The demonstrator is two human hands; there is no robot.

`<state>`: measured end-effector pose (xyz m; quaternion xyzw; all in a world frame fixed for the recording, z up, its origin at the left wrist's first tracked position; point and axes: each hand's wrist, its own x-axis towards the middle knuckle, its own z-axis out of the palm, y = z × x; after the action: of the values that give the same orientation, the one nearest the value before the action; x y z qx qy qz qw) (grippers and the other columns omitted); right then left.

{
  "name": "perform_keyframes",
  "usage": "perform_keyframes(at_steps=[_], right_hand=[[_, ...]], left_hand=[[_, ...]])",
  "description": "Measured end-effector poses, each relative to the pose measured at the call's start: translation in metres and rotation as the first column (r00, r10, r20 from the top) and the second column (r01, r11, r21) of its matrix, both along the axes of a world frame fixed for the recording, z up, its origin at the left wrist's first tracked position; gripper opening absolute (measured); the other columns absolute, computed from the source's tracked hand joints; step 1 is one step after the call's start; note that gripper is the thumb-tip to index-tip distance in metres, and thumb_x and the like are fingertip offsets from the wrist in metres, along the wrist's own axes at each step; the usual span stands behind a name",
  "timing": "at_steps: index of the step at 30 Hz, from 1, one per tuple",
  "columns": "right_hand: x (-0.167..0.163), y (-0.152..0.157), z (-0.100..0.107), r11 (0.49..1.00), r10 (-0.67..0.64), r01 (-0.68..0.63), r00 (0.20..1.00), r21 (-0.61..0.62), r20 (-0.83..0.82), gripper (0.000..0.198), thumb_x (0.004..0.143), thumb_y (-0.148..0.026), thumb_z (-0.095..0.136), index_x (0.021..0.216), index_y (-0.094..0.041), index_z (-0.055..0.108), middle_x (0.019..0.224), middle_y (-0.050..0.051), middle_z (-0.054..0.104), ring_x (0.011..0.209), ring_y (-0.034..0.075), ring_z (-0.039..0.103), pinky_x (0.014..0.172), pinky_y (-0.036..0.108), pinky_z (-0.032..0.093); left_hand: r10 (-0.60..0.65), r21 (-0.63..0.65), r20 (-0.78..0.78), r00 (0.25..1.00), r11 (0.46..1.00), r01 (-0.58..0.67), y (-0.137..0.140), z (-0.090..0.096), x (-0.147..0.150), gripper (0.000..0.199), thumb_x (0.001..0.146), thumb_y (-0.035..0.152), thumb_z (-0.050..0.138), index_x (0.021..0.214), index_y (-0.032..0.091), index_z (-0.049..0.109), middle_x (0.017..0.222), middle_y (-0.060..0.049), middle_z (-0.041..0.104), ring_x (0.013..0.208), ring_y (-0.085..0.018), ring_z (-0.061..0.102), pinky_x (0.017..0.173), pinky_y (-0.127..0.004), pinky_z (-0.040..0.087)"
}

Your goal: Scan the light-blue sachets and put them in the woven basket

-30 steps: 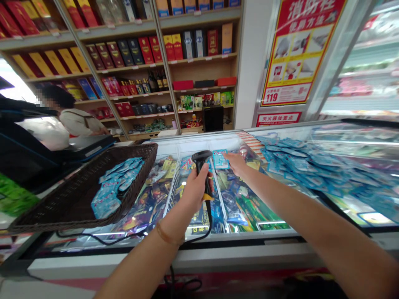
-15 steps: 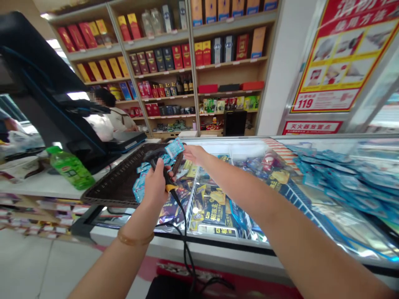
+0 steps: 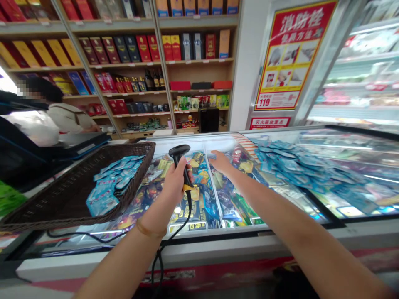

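My left hand (image 3: 179, 176) is wrapped around a black handheld barcode scanner (image 3: 180, 151), held above the freezer's glass top with its cable trailing down. My right hand (image 3: 220, 162) is over the glass to the right of the scanner, fingers stretched out and nothing visible in them. Several blue packets (image 3: 115, 178) lie in a dark brown woven basket (image 3: 50, 182) to the left. A larger heap of similar blue packets (image 3: 293, 162) is spread on the glass at the right, beyond my right hand.
Below the glass, the chest freezer (image 3: 249, 238) holds bagged goods between white wire dividers (image 3: 215, 191). A person (image 3: 67, 110) is behind the counter at left, near a green bottle (image 3: 11, 199). Shelves of boxes (image 3: 174, 62) and a red fire-safety poster (image 3: 293, 58) are behind.
The packet that was in my right hand is gone from it; that hand has moved right, away from the basket. The scanner has moved right too. The view has turned right.
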<state>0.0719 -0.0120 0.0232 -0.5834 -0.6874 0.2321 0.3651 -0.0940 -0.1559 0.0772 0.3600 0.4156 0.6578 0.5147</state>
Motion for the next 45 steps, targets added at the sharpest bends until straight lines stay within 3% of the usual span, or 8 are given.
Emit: perform_keyframes(at_steps=[6,15,22,29,32,35,40,45], right_hand=[[0.091,-0.006,-0.021,0.915,-0.384,0.400,0.833,0.047,0.398,0.069,0.088,-0.040,0.063,0.149,-0.013,0.047,0.162,0.024,0.031,0.152,0.043,0.019,0.115,0.074,0.002],[0.092,0.007,-0.027,0.894,-0.327,0.395,0.898,-0.213,0.295,0.070,0.088,-0.046,0.064,0.149,-0.016,0.050,0.167,0.022,0.021,0.154,0.047,0.005,0.111,0.078,0.007],[0.072,-0.004,-0.032,0.971,-0.221,0.230,0.968,-0.068,0.117,0.059,0.078,-0.043,0.078,0.131,-0.021,0.064,0.160,0.020,0.037,0.151,0.047,0.020,0.115,0.072,0.009],[0.035,-0.032,-0.010,0.989,-0.005,-0.056,0.914,0.139,0.407,0.052,0.095,-0.039,0.056,0.140,-0.013,0.057,0.159,0.019,0.039,0.149,0.033,0.033,0.120,0.047,0.026],[0.050,-0.027,-0.007,0.959,-0.229,0.142,0.897,0.246,0.377,0.060,0.098,-0.041,0.050,0.147,-0.007,0.048,0.156,0.023,0.043,0.146,0.034,0.037,0.117,0.049,0.030],[0.070,-0.016,-0.013,0.935,-0.353,0.336,0.843,0.116,0.406,0.075,0.094,-0.057,0.053,0.147,-0.004,0.047,0.154,0.028,0.042,0.145,0.041,0.035,0.115,0.060,0.028],[0.084,0.002,-0.021,0.952,-0.258,0.302,0.887,-0.057,0.382,0.069,0.077,-0.059,0.072,0.127,-0.012,0.065,0.137,0.022,0.061,0.134,0.040,0.050,0.111,0.056,0.035],[0.089,0.014,-0.023,0.969,-0.246,0.246,0.967,-0.005,-0.069,0.057,0.062,-0.037,0.084,0.112,-0.016,0.063,0.102,0.009,0.072,0.101,0.029,0.068,0.089,0.040,0.051]], left_hand=[[-0.104,-0.013,-0.008,0.995,0.995,0.103,0.017,-0.014,0.046,0.052,0.066,0.056,0.083,0.085,0.019,0.053,0.066,0.005,0.057,0.046,-0.007,0.050,0.042,-0.021,0.041],[-0.122,-0.068,-0.091,0.988,0.991,0.117,0.018,-0.040,0.041,0.054,0.065,0.062,0.082,0.084,0.019,0.053,0.063,0.004,0.056,0.048,-0.009,0.053,0.042,-0.020,0.039],[-0.153,-0.093,-0.116,0.981,0.985,0.142,0.014,-0.036,0.046,0.056,0.065,0.062,0.082,0.083,0.020,0.051,0.063,0.005,0.055,0.045,-0.008,0.050,0.041,-0.022,0.040],[-0.139,-0.048,-0.145,0.980,0.990,0.133,0.015,-0.041,0.045,0.060,0.063,0.064,0.082,0.087,0.020,0.051,0.067,0.004,0.057,0.046,-0.008,0.051,0.042,-0.022,0.041],[-0.130,-0.049,-0.146,0.981,0.991,0.124,0.015,-0.042,0.044,0.058,0.065,0.063,0.081,0.087,0.020,0.050,0.067,0.005,0.058,0.047,-0.007,0.051,0.043,-0.022,0.041],[-0.135,-0.075,-0.160,0.978,0.989,0.124,0.015,-0.042,0.044,0.056,0.067,0.062,0.080,0.088,0.019,0.050,0.065,0.005,0.057,0.045,-0.007,0.051,0.044,-0.022,0.041],[-0.138,-0.078,-0.191,0.972,0.989,0.126,0.015,-0.046,0.044,0.056,0.068,0.064,0.078,0.088,0.020,0.050,0.064,0.004,0.057,0.043,-0.008,0.050,0.042,-0.023,0.040],[-0.159,-0.030,-0.222,0.962,0.987,0.156,0.014,-0.050,0.046,0.057,0.069,0.067,0.076,0.089,0.020,0.050,0.066,0.004,0.058,0.043,-0.008,0.050,0.041,-0.023,0.040]])
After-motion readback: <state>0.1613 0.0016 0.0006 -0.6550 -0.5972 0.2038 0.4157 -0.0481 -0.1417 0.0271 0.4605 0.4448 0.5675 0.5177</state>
